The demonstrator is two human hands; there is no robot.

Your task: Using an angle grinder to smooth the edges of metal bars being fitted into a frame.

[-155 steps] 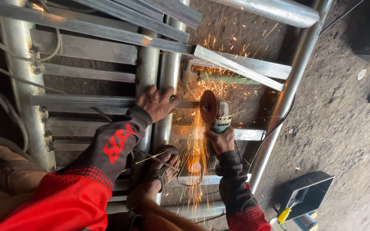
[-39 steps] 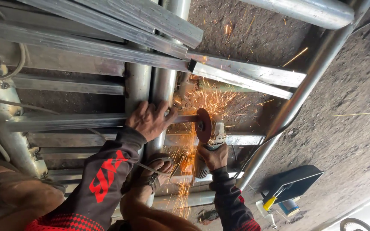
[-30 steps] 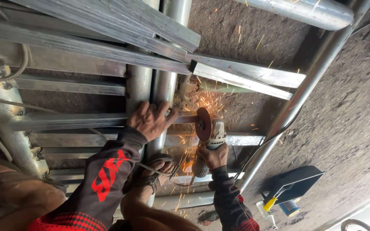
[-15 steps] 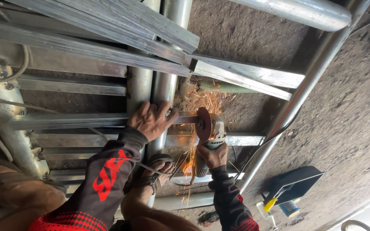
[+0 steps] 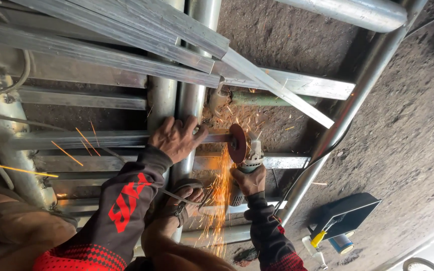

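An angle grinder [image 5: 244, 165] is gripped by the right hand [image 5: 249, 179], whose fingers are closed around its body, and its dark red disc [image 5: 237, 143] is set against the end of a flat metal bar [image 5: 101, 139] that runs across the frame of steel tubes [image 5: 192, 95]. The bar is pinned down by the left hand [image 5: 177, 139], which is laid over it with fingers curled, just beside the disc. Orange sparks [image 5: 219, 195] are thrown downward from the cut, and a few streaks are seen far to the left. A sandalled foot [image 5: 184, 198] is planted on the frame below the left hand. A dark welding mask [image 5: 350, 213] is seen lying on the dirt floor [image 5: 403, 150] to the right, with what may be a small blue container [image 5: 341, 243] beside it, though this part is too small to be sure.
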